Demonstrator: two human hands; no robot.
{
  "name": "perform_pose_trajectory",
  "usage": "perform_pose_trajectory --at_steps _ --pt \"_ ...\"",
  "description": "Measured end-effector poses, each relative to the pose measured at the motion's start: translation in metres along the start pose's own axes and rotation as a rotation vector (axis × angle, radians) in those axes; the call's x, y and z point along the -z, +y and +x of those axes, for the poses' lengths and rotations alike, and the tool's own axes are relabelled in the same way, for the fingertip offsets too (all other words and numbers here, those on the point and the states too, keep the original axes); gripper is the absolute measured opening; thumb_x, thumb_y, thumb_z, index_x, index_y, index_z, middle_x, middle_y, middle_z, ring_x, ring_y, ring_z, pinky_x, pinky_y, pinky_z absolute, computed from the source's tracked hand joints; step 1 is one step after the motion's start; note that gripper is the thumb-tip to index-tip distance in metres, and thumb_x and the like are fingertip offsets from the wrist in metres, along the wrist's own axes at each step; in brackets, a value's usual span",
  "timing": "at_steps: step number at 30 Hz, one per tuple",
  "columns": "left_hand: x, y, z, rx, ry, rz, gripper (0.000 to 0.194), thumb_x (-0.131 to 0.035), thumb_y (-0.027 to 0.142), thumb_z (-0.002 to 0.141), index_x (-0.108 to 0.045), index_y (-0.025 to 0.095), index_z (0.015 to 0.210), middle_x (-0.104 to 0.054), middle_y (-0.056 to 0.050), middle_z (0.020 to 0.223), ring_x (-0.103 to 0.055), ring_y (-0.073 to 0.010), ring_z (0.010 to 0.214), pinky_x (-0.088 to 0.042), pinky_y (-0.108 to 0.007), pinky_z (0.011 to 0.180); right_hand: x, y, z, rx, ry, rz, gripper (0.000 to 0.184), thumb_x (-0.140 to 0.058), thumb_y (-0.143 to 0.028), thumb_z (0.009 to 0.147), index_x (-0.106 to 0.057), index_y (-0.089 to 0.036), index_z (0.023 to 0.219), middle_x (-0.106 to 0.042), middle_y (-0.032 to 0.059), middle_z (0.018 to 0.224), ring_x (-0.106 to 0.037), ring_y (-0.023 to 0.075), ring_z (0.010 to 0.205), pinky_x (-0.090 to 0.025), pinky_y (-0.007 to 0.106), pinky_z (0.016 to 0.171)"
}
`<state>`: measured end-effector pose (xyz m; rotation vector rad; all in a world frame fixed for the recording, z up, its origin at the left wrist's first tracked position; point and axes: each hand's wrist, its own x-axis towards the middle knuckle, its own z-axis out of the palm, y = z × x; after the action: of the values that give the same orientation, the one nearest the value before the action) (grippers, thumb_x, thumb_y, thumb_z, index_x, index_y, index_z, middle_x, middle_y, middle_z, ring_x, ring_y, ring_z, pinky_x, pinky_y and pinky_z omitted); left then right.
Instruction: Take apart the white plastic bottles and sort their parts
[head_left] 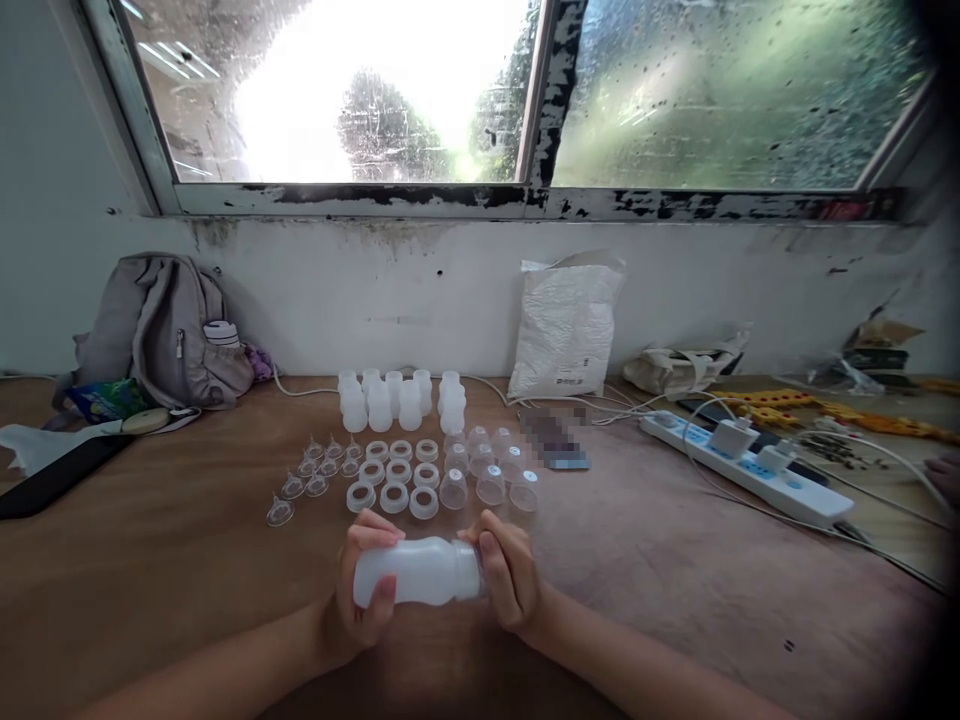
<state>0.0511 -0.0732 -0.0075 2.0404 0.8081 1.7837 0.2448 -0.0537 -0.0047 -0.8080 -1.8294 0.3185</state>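
A translucent white baby bottle (420,572) lies sideways in the air between my hands, above the table's near part. My left hand (366,580) is wrapped round its base end, thumb across the side. My right hand (510,575) is closed over the neck end, and its fingers hide most of what sits there. Just beyond stand rows of white collar rings (394,497), with clear dome caps (490,486) to their right. Clear nipples (316,485) are set out to the left. Several uncapped bottle bodies (409,406) stand upright behind the rings.
A grey backpack (161,335) leans on the wall at left, near a black flat object (64,478). A white plastic mailer (566,330) stands at the back. A blurred phone-like item (559,440) lies right of the caps. A power strip (750,470) with cables crosses the right side.
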Motion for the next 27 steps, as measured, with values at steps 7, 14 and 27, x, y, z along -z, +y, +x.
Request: perform_pose_trajectory --at_steps 7,14,27 --pt "-0.003 0.015 0.018 0.127 0.002 0.059 0.012 -0.038 0.028 0.082 -0.043 0.02 0.09 -0.046 -0.004 0.082 -0.047 -0.0165 0.075 -0.041 -0.03 0.065 -0.004 -0.014 0.015 -0.325 0.058 0.23 0.031 -0.03 -0.036 0.087 -0.051 -0.019 0.07 -0.054 0.0035 0.062 -0.051 0.0147 0.059 -0.044 0.026 0.054" --pt "0.001 0.02 0.032 0.247 -0.065 0.17 0.01 -0.037 0.027 0.082 -0.043 0.02 0.086 -0.048 -0.002 0.078 -0.047 -0.0138 0.067 -0.039 -0.026 0.058 -0.006 -0.028 0.038 -0.752 -0.042 0.512 0.028 -0.033 -0.03 0.078 -0.036 -0.018 0.053 -0.036 -0.0036 0.051 -0.029 0.0065 0.04 -0.023 0.019 0.034" --pt "0.003 -0.004 0.021 -0.026 -0.023 0.132 0.016 -0.043 0.024 0.077 -0.047 0.02 0.092 -0.05 -0.005 0.08 -0.05 -0.0185 0.078 -0.043 -0.033 0.067 -0.011 -0.024 0.033 -0.727 -0.03 0.458 0.028 -0.035 -0.032 0.077 -0.039 -0.018 0.053 -0.041 -0.0019 0.057 -0.033 0.0081 0.044 -0.025 0.02 0.036"
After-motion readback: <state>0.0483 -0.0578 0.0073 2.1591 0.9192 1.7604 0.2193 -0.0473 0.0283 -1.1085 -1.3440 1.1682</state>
